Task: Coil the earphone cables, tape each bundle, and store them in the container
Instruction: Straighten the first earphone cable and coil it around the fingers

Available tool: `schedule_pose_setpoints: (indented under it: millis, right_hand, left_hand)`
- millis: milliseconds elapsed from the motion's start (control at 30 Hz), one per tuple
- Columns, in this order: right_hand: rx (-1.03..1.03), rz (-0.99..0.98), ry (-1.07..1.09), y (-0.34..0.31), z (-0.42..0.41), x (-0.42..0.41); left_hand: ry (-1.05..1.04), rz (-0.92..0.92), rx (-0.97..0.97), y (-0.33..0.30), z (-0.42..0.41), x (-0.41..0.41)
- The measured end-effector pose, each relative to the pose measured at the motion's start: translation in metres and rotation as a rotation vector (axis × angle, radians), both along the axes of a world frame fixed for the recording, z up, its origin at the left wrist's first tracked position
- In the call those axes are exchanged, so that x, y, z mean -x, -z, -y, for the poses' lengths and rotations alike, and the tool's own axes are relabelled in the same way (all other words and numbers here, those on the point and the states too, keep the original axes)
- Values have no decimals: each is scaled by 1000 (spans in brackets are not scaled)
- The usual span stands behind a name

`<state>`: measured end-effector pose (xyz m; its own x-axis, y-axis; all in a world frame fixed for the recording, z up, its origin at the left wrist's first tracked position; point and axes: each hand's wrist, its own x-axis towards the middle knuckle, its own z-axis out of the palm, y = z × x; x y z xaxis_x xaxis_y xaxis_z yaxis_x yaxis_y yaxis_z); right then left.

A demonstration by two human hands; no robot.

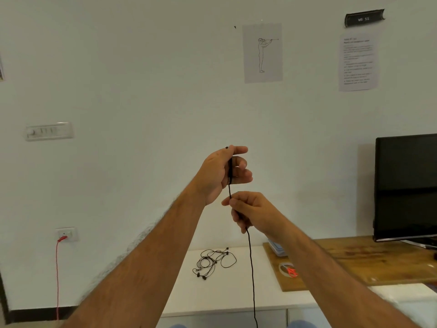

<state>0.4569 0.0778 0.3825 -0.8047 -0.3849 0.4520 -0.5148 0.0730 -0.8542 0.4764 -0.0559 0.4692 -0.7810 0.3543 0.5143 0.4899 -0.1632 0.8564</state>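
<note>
Standing against a white wall, a white cabinet top (pixel 212 292) carries a loose tangle of earphones (pixel 212 261) beside a wooden board (pixel 354 268) with a tape roll (pixel 287 268) and a dark monitor (pixel 406 185). Raised arms block part of it: the left hand (pixel 222 174) curls around a black earphone cable (pixel 251 268), the right hand (pixel 250 209) pinching it just below.

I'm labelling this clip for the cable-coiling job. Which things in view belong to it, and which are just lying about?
Part of the job:
- black earphone cable, held by left hand and right hand
- tangled earphones
- tape roll
- clear container

Lying about:
- monitor
- wall papers
- red wall cord
</note>
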Motion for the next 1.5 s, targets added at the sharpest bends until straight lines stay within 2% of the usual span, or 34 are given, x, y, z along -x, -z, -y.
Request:
schedule_pose_setpoints:
  millis: [167,367,467,600,800,967,1233,1500]
  right_hand:
    - [-103,-23,-12,-12,-2,-13]
    - [-79,-105,23,-35,-9,-25]
    - [-76,-188,107,-47,-13,-30]
    - [-91,-282,223,-57,-24,-29]
    - [-134,-316,231,-53,-36,-25]
    - [-84,-250,193,-33,-37,-14]
    - [94,-98,101,8,-32,-12]
    - [205,85,22,50,-14,-27]
  left_hand:
    - [-139,-79,72,2,2,6]
    - [-234,-103,160,11,4,10]
    - [-274,-93,200,19,2,9]
    - [-192,-38,266,37,0,7]
    - [-87,89,145,67,-6,-7]
    - [37,262,38,89,-9,-21]
    - [209,421,-72,110,-8,-32]
    - [290,461,-223,119,-7,-37]
